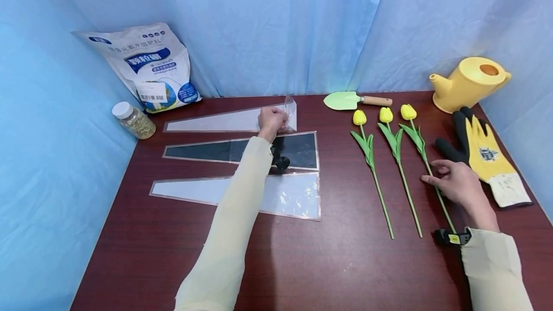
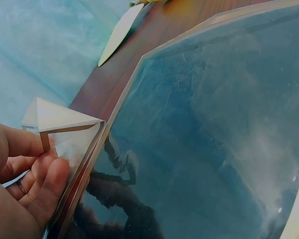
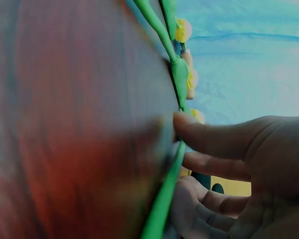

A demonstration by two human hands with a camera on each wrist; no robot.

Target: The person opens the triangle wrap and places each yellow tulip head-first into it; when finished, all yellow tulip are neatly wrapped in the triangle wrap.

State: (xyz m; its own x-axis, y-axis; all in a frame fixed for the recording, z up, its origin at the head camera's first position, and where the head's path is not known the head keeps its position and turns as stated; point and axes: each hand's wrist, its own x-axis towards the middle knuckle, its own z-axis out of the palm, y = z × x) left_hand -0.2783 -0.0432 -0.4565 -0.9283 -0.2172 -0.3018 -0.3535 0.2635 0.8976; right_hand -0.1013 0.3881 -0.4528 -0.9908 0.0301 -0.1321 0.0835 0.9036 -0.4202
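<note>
While I watched remotely through the head camera, blue curtains (image 1: 268, 28) hung behind a dark red tabletop (image 1: 345, 268). At its far left leaned a white bag (image 1: 157, 68), printed 颗粒硼 on a blue panel, with 水溶肥料 above and a barcode sticker below; I couldn't trust the finer print. Three tapered sheets lay in a row: a near white sheet (image 1: 289, 196), a dark sheet (image 1: 298, 150) and a far white sheet (image 1: 224, 120). On the right lay two yellow tulips (image 1: 367, 150), a third tulip (image 1: 416, 139) nearest a yellow-black glove (image 1: 481, 157) whose emblem I couldn't read, and behind them a yellow watering can (image 1: 468, 85). A green trowel (image 1: 343, 101) lay beyond the blooms. My left hand (image 1: 273, 119) pinched the far white sheet's turned-up wide end. My right hand (image 1: 460, 184) had thumb and fingers parted about the third tulip's stem; contact I couldn't confirm. Beside the bag, a white-capped jar (image 1: 140, 124) leaned.
</note>
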